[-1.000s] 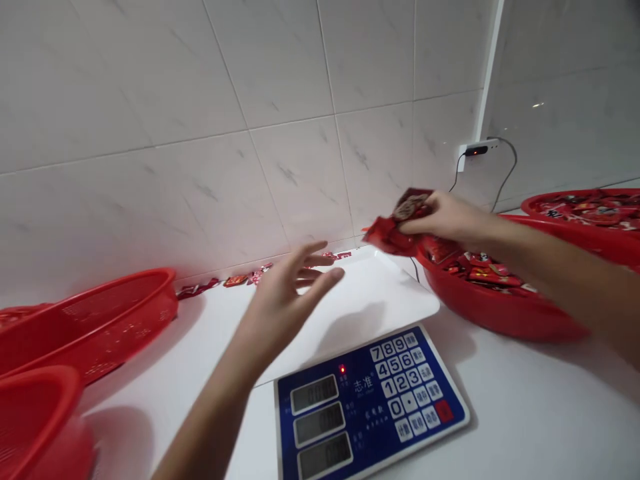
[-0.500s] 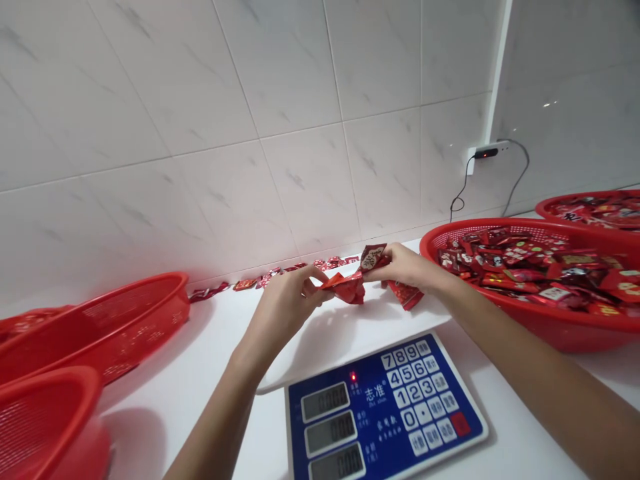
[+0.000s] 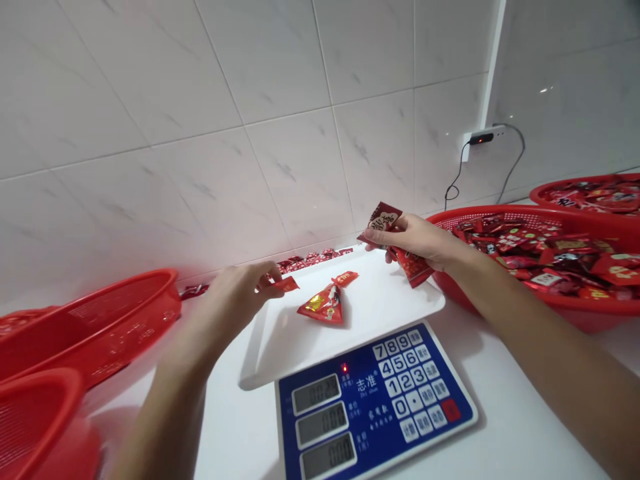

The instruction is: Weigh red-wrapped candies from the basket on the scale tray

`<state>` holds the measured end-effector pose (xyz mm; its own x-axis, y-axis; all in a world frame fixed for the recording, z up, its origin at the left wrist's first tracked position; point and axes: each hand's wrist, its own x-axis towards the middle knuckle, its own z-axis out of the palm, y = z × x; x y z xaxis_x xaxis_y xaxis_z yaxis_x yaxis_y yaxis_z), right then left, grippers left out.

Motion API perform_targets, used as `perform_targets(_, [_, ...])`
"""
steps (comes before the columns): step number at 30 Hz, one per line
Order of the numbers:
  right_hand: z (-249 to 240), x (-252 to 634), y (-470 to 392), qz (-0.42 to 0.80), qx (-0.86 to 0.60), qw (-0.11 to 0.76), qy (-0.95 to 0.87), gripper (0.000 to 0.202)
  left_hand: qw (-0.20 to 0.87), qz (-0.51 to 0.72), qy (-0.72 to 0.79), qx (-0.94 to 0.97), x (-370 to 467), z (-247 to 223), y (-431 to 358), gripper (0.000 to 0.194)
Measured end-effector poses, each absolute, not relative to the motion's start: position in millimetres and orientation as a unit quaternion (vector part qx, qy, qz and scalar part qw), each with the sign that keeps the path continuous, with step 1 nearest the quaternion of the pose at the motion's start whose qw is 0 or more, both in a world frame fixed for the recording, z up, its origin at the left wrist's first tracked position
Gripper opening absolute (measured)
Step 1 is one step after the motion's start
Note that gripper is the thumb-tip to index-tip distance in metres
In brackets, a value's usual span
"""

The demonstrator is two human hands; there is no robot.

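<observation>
My left hand (image 3: 250,288) pinches a small red wrapped packet (image 3: 288,284) over the left end of the scale's white tray (image 3: 395,300). On that tray lies a red triangular snack packet (image 3: 324,305), with a small orange-red packet (image 3: 345,278) touching its top. Over the tray's right end, my right hand (image 3: 407,239) is closed around snack packets: a dark red one (image 3: 383,221) sticks up past the thumb, and a bright red one (image 3: 414,267) hangs below the fingers. The digital scale (image 3: 370,407) has a blue keypad panel and lit displays.
At right, a red basket (image 3: 510,293) is full of red packets, with another filled basket (image 3: 590,190) behind it. Red baskets (image 3: 150,313) stand at left. Several packets (image 3: 315,257) lie along the tiled wall (image 3: 290,180). A wall socket holds a cable (image 3: 453,180).
My hands have moved apart, the left one leftward and the right one slightly up. The triangular packet now rests on the tray, and the scale's top display reading has changed.
</observation>
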<state>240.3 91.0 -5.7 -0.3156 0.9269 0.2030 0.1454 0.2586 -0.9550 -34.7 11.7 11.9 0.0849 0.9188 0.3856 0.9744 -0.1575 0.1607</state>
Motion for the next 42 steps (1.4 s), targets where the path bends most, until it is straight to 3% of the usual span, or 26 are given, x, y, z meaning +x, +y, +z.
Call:
perform_targets(9, [-3.5, 238.2, 83.1, 0.442, -0.383, 0.43, -0.688, 0.034, 0.114, -0.355, -0.61, -0.699, -8.8, 28.5, -9.5, 0.019])
perform_targets(13, [4.0, 238.7, 74.9, 0.519, -0.368, 0.438, -0.636, 0.026, 0.158, -0.42, -0.586, -0.675, -5.3, 27.2, -12.3, 0.019])
perform_targets(18, [9.1, 238.7, 67.5, 0.566, -0.332, 0.448, -0.607, 0.027, 0.139, -0.449, -0.57, -0.674, -6.9, 24.8, -10.4, 0.012])
perform_targets(25, [6.9, 239.1, 67.1, 0.551, -0.301, 0.427, -0.651, 0.027, 0.154, -0.421, -0.57, -0.689, -0.4, 23.0, -9.3, 0.004])
perform_targets(32, [4.1, 225.8, 52.8, 0.506, -0.294, 0.373, -0.72, 0.028, 0.018, -0.384, -0.527, -0.758, 18.7, 12.3, -10.2, 0.012])
perform_targets(37, [-3.4, 213.5, 47.6, 0.496, -0.246, 0.369, -0.747, 0.024, 0.082, -0.335, -0.53, -0.775, 25.9, 10.1, -13.4, 0.016])
perform_targets(42, [-12.8, 218.6, 64.4, 0.482, -0.302, 0.394, -0.722, 0.027, 0.106, -0.288, -0.61, -0.731, 11.1, 12.0, -2.5, 0.015])
